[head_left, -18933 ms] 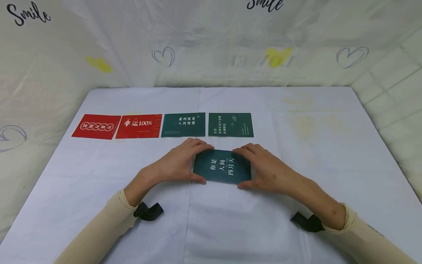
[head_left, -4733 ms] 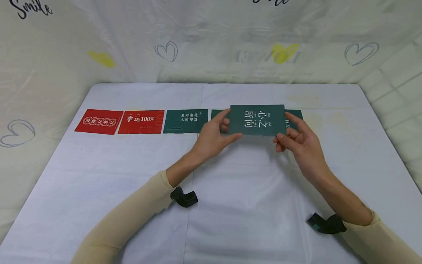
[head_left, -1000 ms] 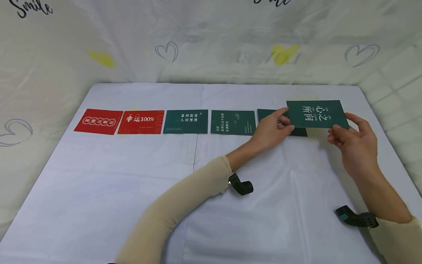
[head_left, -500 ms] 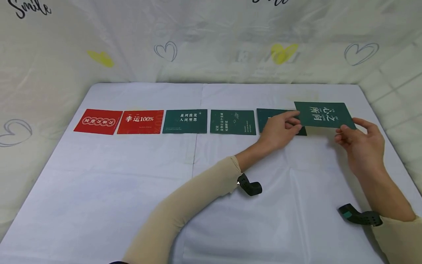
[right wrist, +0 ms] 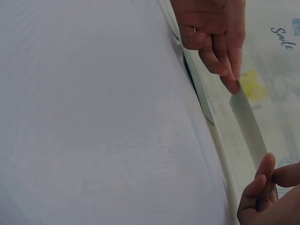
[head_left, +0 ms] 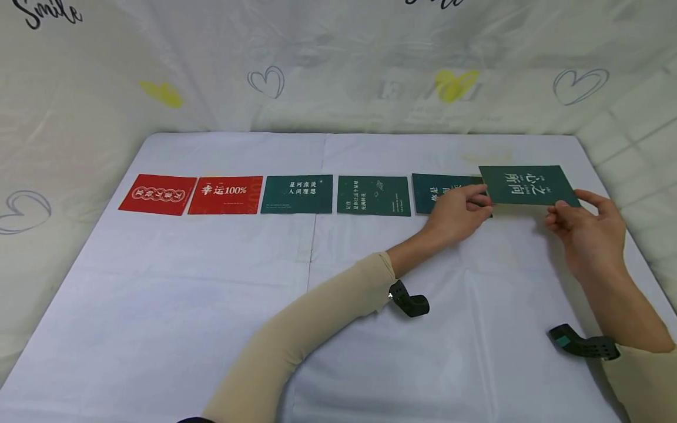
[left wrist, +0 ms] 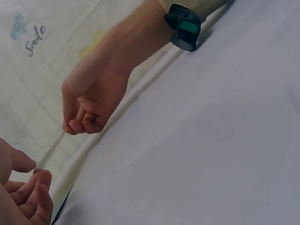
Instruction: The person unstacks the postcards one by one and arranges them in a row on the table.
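A green card [head_left: 523, 182] with white characters is held up off the table towards the back right. My left hand [head_left: 459, 212] pinches its left edge between thumb and fingers. At its right corner my right hand [head_left: 595, 238] grips it with the thumb and curled fingers. The card's pale underside [right wrist: 249, 129] shows in the right wrist view, stretched between both hands. Another green card [head_left: 427, 192] lies flat just left of it, partly hidden by my left hand. Further left in the same row lie two green cards [head_left: 297, 194] and two red cards [head_left: 225, 195].
A white cloth covers the table [head_left: 211, 294]. Behind it hangs a pale curtain [head_left: 338, 53] printed with hearts and lettering. A black wrist camera [head_left: 409, 299] sits on my left wrist and another wrist camera [head_left: 584, 343] on my right.
Over the last second, both hands have carried the card a little to the right and lower. Since the earliest frame, a fifth card has joined the row's right end.
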Tool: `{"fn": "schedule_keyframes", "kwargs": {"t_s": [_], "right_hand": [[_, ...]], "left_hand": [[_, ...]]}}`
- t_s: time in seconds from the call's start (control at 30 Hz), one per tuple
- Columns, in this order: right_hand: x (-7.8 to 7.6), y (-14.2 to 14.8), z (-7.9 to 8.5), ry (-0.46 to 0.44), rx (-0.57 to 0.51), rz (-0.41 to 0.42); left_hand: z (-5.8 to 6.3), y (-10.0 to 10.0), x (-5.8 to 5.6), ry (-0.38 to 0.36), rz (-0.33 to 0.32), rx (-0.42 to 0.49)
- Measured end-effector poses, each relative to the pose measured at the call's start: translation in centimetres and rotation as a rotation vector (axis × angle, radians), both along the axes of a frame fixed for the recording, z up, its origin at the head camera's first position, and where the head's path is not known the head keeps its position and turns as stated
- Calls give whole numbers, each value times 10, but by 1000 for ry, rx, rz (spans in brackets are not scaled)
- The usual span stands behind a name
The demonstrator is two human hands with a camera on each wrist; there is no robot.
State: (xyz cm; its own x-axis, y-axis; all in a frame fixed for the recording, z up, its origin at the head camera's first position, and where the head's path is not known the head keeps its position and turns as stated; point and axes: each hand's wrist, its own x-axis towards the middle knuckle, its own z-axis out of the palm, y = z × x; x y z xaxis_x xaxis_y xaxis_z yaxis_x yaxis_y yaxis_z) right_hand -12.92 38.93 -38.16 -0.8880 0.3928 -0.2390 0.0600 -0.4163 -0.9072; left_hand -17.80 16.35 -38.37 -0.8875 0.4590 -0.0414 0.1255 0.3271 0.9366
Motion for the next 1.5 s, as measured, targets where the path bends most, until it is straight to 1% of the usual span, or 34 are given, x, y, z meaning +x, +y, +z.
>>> {"fn": "schedule_keyframes", "kwargs": {"t_s": [0.13, 0.27, 0.4, 0.5, 0.63, 0.7, 0.77, 0.93, 1.0, 1.13, 1.2, 1.27, 1.33, 1.5], "right_hand": [[0, 4, -1, -41, 25, -5], [1, 11, -2, -80, 45, -6], [2, 16, -3, -102, 57, -5], [3, 17, -3, -112, 60, -1], [5, 19, -2, -122, 58, 6], [5, 19, -1, -125, 65, 9], [5, 21, -1, -129, 70, 15], [4, 24, -3, -150, 105, 27], [3, 25, -4, -159, 109, 30], [1, 26, -5, -161, 102, 37], [0, 27, -5, -161, 112, 45], [0, 28, -5, -170, 128, 52], [0, 27, -5, -169, 135, 64], [1, 25, -3, -168, 138, 89]], "left_hand": [[-1, 3, 0, -34, -13, 21], [-2, 5, -1, -73, -46, 33], [-1, 8, -3, -105, -72, 16], [-2, 12, -4, -154, -96, 24], [-2, 16, -2, -241, -133, 61], [-3, 18, -2, -265, -144, 62], [-2, 19, -1, -270, -156, 54], [-1, 23, 0, -328, -167, 45], [1, 25, 0, -356, -155, 28], [3, 28, -3, -354, -160, -51], [4, 28, -4, -334, -177, -100], [5, 28, -5, -313, -198, -127], [5, 27, -6, -298, -212, -141], [4, 25, -6, -289, -235, -139]]}}
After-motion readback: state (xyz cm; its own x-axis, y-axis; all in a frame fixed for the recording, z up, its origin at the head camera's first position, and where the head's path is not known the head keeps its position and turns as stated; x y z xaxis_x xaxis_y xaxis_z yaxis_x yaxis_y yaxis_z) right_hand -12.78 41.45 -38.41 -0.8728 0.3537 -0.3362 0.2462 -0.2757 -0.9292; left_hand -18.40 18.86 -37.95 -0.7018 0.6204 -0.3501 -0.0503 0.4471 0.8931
